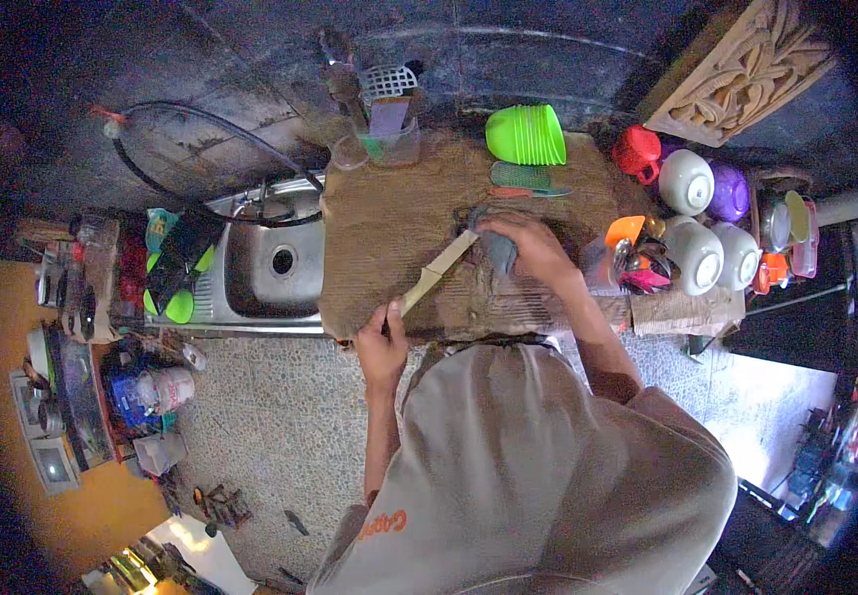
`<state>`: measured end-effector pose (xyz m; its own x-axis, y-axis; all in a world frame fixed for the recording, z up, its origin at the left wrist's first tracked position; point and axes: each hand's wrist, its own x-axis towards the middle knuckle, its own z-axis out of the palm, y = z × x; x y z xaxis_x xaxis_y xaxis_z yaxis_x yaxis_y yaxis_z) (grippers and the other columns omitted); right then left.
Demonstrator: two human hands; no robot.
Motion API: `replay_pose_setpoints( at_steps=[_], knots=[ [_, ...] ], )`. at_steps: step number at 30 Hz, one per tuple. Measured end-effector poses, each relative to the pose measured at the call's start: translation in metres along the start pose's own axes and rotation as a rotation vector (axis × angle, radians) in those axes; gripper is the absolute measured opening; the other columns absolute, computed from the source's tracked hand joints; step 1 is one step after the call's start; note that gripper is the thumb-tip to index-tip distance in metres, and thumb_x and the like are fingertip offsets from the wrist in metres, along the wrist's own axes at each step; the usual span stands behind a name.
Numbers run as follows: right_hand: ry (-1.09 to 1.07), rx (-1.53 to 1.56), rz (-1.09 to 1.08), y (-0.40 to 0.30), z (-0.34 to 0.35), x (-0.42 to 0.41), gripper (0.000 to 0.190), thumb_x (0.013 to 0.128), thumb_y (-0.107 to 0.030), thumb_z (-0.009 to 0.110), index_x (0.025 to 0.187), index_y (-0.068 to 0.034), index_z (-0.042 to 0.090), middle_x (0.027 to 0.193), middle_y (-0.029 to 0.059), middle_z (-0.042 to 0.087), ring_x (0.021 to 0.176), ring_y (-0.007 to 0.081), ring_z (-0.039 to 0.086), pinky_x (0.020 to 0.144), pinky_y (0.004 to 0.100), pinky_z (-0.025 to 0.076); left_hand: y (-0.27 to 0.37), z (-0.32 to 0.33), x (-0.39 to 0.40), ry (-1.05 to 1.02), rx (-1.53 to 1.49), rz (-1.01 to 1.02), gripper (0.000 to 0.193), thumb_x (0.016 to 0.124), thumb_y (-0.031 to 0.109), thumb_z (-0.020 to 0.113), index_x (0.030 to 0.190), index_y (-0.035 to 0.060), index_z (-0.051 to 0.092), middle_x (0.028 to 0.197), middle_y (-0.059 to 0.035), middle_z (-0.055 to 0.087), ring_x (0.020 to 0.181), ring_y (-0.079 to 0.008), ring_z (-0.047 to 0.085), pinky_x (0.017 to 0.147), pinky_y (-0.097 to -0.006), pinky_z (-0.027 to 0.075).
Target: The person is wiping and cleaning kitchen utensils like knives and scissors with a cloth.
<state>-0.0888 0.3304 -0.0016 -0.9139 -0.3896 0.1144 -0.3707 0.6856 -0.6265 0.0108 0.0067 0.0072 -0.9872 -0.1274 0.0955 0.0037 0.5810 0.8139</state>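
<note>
A long pale strip with node-like ridges, seemingly bamboo [440,269], slants across the counter's brown ribbed covering [377,223]. Its near end is gripped by my left hand [383,343], close to the counter's front edge. My right hand [529,242] is at the strip's far end, fingers bent over a bunched grey-blue cloth [502,254]. The cloth lies against the strip's tip and partly under my palm. Beyond my right hand are a green grater-like piece [520,175] and a knife with an orange handle [511,193].
Left of the covering is a steel sink [273,294] with a black hose [206,123] arching above. Stacked green bowls [526,135] lie sideways at the back, near a clear utensil container [399,145]. To the right stand a cutlery holder [600,260] and white bowls [686,182].
</note>
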Motion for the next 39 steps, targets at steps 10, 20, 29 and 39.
replay_pose_setpoints(
  at_steps=[10, 20, 29, 39],
  knots=[
    [0.509, 0.502, 0.181, -0.024, -0.008, 0.007, 0.054, 0.083, 0.007, 0.07, 0.135, -0.008, 0.068, 0.134, 0.0105, 0.076, 0.129, 0.0295, 0.07, 0.114, 0.0426, 0.05, -0.02, -0.012, -0.007, 0.027, -0.54, -0.276, 0.036, 0.116, 0.028, 0.058, 0.128, -0.0027, 0.073, 0.084, -0.0056, 0.075, 0.068, -0.0077, 0.057, 0.064, -0.0254, 0.047],
    [0.279, 1.105, 0.506, -0.057, 0.009, 0.014, 0.027, 0.095, -0.026, 0.087, 0.111, -0.005, 0.077, 0.095, 0.0023, 0.078, 0.086, 0.0122, 0.073, 0.079, 0.0327, 0.059, -0.003, -0.01, 0.008, -0.099, -0.643, -0.147, 0.033, 0.116, 0.021, 0.056, 0.14, -0.0025, 0.062, 0.1, -0.0083, 0.078, 0.082, -0.0092, 0.061, 0.079, -0.0269, 0.053],
    [0.482, 1.014, 0.505, -0.066, 0.002, 0.026, 0.027, 0.094, -0.022, 0.087, 0.107, -0.001, 0.075, 0.095, -0.0003, 0.074, 0.083, 0.0094, 0.064, 0.076, 0.032, 0.056, 0.017, 0.015, 0.001, -0.277, -0.68, -0.057, 0.03, 0.116, 0.016, 0.056, 0.14, -0.0019, 0.062, 0.102, -0.0064, 0.077, 0.087, -0.0076, 0.062, 0.084, -0.025, 0.053],
    [0.672, 0.764, 0.368, -0.036, -0.047, 0.042, 0.03, 0.094, -0.021, 0.086, 0.11, 0.001, 0.075, 0.1, 0.006, 0.08, 0.091, 0.012, 0.072, 0.079, 0.0323, 0.058, 0.006, 0.005, 0.015, -0.091, -0.281, 0.034, 0.017, 0.11, 0.012, 0.066, 0.12, 0.0016, 0.074, 0.12, -0.0064, 0.077, 0.106, -0.0137, 0.069, 0.094, -0.0305, 0.054]
  ],
)
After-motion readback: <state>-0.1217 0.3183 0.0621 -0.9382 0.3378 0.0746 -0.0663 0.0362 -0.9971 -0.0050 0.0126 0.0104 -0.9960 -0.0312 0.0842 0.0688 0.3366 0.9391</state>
